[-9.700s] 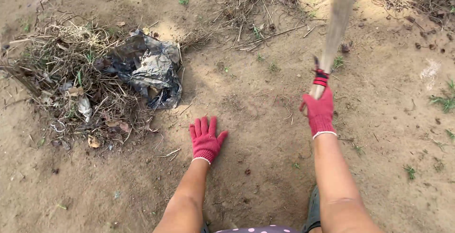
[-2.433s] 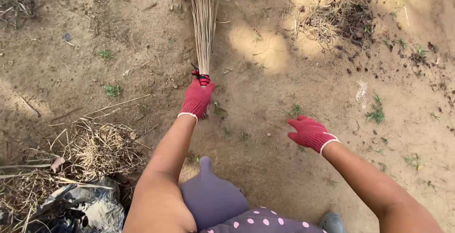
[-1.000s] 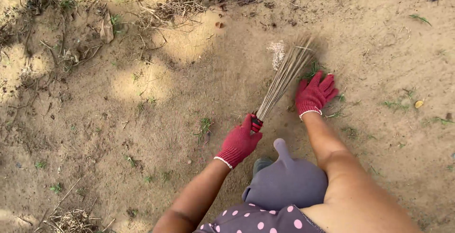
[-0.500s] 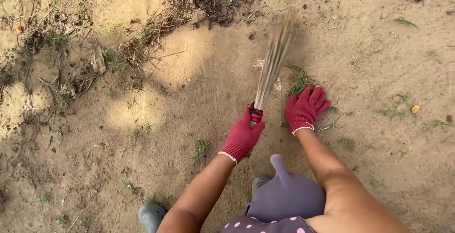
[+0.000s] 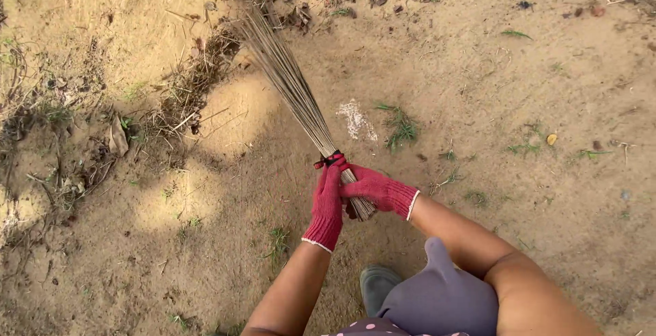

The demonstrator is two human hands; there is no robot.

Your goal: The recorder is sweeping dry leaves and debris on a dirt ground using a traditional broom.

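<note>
Sweeping stroke in hand: left hand and right hand both clench the stick broom at its bound end, bristles reaching the dry litter; next calls for a firm drag across the dirt.

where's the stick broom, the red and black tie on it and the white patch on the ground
stick broom (image 5: 287, 80), head view, on the middle of the bristle bundle
red and black tie (image 5: 333, 160), head view, on the band just above the gloves
white patch (image 5: 356, 119), head view, on its centre, on the bare dirt
</note>
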